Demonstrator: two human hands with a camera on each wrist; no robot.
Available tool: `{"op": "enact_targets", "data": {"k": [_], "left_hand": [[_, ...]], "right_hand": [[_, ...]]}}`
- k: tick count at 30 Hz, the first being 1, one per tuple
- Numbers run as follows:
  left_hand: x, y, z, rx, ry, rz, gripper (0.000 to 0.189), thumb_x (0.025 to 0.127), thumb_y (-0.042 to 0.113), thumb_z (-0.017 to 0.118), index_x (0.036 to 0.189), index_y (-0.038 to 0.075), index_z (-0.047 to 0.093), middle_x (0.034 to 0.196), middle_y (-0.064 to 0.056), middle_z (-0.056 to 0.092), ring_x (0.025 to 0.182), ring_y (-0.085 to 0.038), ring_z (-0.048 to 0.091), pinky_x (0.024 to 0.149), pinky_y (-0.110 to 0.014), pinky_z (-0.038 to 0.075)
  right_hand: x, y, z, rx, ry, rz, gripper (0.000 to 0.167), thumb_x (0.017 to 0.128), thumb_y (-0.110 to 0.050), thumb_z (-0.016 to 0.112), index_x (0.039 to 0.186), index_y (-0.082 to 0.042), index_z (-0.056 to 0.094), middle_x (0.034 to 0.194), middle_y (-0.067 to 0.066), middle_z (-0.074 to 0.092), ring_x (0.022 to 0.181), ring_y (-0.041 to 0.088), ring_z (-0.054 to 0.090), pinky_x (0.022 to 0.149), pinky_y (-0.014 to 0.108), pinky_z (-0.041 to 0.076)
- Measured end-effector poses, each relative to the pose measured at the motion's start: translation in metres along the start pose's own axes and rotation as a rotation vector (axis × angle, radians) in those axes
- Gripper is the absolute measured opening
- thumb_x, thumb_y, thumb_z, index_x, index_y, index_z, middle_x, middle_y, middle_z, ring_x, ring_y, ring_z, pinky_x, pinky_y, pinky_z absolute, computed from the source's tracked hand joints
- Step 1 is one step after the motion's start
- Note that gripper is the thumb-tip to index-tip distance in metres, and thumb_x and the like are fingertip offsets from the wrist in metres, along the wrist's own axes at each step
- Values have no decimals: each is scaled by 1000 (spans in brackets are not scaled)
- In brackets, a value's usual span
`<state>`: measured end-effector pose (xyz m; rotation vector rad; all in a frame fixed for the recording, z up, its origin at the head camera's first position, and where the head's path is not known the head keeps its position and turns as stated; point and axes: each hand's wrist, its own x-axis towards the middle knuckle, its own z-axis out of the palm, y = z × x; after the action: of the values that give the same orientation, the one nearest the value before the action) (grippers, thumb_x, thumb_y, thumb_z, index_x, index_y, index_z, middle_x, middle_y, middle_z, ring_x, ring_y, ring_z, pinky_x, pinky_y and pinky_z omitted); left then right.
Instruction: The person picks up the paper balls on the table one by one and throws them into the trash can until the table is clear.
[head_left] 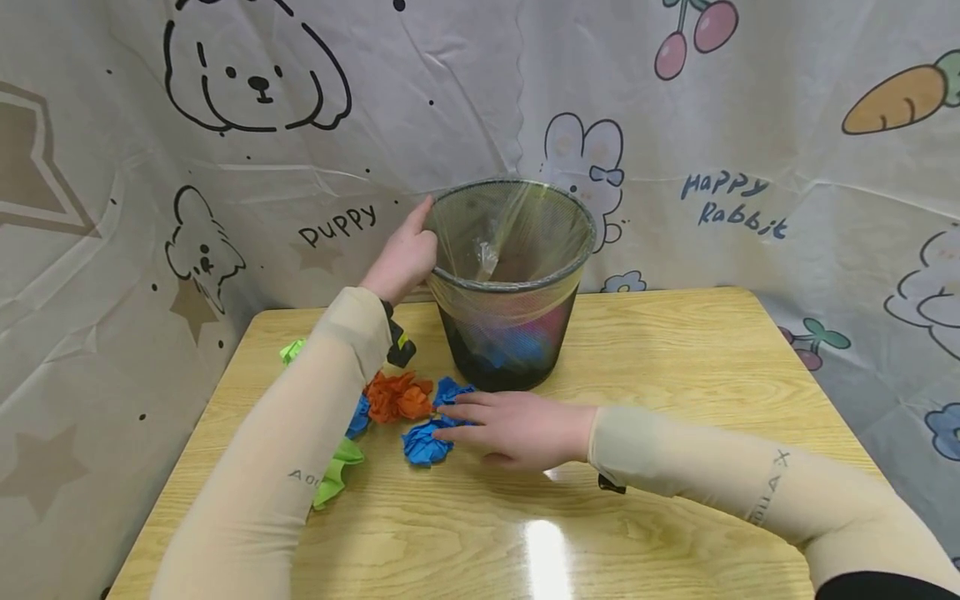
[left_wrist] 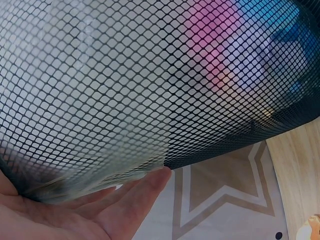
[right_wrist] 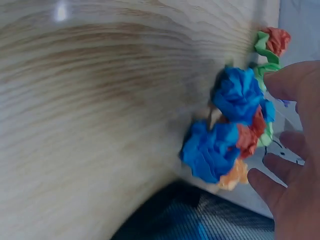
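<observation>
A black mesh wastebasket (head_left: 501, 286) with a clear plastic liner folded over its rim stands at the back of the table. My left hand (head_left: 402, 260) grips its left rim; in the left wrist view the fingers (left_wrist: 145, 192) lie along the liner-covered mesh. Pink and blue crumpled paper shows through the basket wall. My right hand (head_left: 528, 429) reaches left with fingers spread over two blue crumpled paper balls, a front one (head_left: 426, 443) and a rear one (head_left: 452, 391). In the right wrist view its fingers and thumb are apart, with nothing pinched between them.
Orange crumpled paper (head_left: 393, 397) lies left of the blue balls. Green paper (head_left: 341, 472) and more blue paper (head_left: 358, 417) are partly hidden by the left sleeve, with a light green piece (head_left: 291, 351) further back. A patterned cloth (head_left: 465, 100) hangs behind the wooden table (head_left: 660, 367).
</observation>
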<state>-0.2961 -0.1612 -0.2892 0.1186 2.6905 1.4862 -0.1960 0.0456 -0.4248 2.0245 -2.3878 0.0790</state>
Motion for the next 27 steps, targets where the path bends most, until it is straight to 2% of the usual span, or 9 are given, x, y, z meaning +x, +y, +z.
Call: {"op": "enact_targets", "data": {"k": [7,14,17,27], "left_hand": [[0,0,-1,-15,-7,-9,64,107,14,20,167,29,3,172,1,4,46,-8,29,50,-28,39],[-2,2,-1,-21,-10,-14,65,106,13,20,167,29,3,172,0,5,45,-9,29,51,-29,39],[-2,2,0,-22,-8,-11,65,106,13,20,167,28,4,172,-1,5,46,-9,29,51,-29,38],[-2,2,0,-16,-1,-21,64,106,14,20,167,30,4,172,-1,6,46,-8,30,50,-26,38]], "right_hand": [[28,-6,17,-38,-40,9,67,102,-26,63,163,-23,33,165,8,32,148,31,34,115,43,37],[49,-11,30,-68,-19,5,60,105,-23,54,162,-25,34,164,7,34,147,29,35,109,38,44],[54,-12,36,-86,-18,17,59,105,-22,54,161,-26,36,163,6,35,146,28,37,105,36,47],[59,-17,44,-113,-111,40,60,104,-20,57,160,-30,38,163,6,37,139,26,45,93,35,54]]}}
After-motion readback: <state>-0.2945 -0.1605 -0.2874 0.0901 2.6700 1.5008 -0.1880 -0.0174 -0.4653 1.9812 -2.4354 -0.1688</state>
